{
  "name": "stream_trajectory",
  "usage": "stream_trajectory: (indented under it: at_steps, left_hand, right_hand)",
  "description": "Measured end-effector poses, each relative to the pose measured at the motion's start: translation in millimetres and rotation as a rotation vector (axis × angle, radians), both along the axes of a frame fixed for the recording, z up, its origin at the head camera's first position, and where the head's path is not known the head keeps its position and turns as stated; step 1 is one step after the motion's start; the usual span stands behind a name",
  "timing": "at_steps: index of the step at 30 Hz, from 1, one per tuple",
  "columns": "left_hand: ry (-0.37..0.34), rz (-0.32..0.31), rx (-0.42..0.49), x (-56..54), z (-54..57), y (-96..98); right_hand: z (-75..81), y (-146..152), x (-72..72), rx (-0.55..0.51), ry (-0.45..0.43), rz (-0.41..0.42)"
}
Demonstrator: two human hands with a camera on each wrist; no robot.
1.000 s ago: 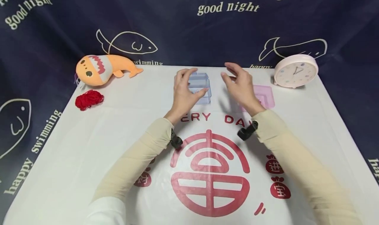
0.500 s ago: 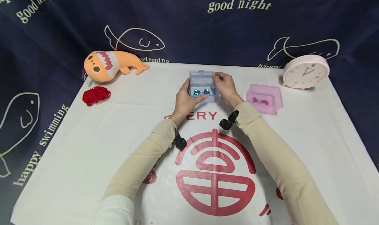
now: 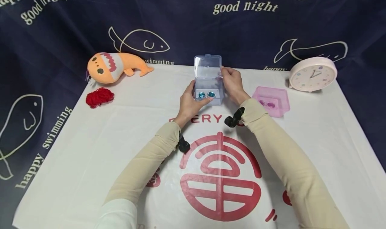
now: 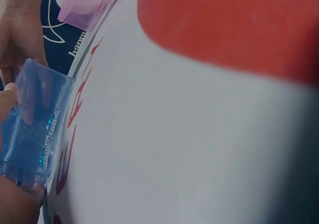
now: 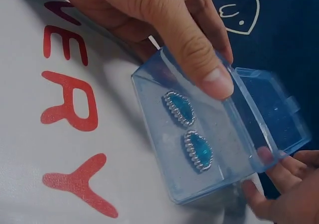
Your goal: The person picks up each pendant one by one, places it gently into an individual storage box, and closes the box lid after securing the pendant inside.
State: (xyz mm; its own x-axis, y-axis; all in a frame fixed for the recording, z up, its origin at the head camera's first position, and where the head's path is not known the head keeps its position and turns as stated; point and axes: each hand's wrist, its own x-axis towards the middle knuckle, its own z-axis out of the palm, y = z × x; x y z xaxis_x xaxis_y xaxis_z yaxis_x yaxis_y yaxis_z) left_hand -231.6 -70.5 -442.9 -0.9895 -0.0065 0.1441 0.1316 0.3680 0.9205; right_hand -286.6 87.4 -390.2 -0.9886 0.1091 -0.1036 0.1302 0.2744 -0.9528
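A clear blue plastic box (image 3: 208, 85) sits at the far middle of the table with its hinged lid (image 3: 208, 66) raised. Inside lie two blue gem pieces (image 5: 179, 108) edged with silver beading. My left hand (image 3: 189, 105) grips the box from its left side, the thumb reaching across the top near the gems. The right hand (image 3: 233, 85) holds the lid by its right edge, close to the hinge. In the left wrist view, the left fingers (image 4: 17, 204) hold the near end of the box.
To the right stands an open pink plastic box (image 3: 281, 101) with purple gems inside. Behind it is a round pink clock (image 3: 313, 74). An orange plush shark (image 3: 113, 68) and a red yarn bundle (image 3: 100, 97) lie far left. A dark blue curtain (image 3: 181, 14) hangs behind.
My right hand has come left from beside the pink box to the blue one. The lid has swung further up. My left hand stays at the blue box.
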Motion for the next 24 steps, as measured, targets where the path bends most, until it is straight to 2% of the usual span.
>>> stream_trajectory:
  at_steps: [6,10,13,16,21,24]
  left_hand:
    - [-0.001,-0.007,-0.048,0.7,-0.4,-0.2]
    - [-0.007,-0.011,-0.068,-0.1,0.3,2.0]
    - [-0.013,-0.018,-0.076,-0.4,1.2,3.3]
    - [-0.021,-0.025,-0.078,0.2,1.3,3.2]
    - [-0.029,-0.033,-0.015,1.7,-0.3,-0.2]
    - [-0.014,-0.045,0.008,1.6,0.1,-1.9]
  right_hand:
    - [7.7,0,3.6,-0.012,-0.03,-0.027]
    - [9.2,1,4.8,0.041,-0.009,-0.071]
    - [10.3,3,6.0,0.032,-0.005,-0.086]
    - [10.7,8,8.0,-0.004,-0.012,-0.02]
    - [6.4,21,10.5,-0.091,-0.027,0.203]
    - [2.5,31,12.7,-0.076,-0.031,0.312]
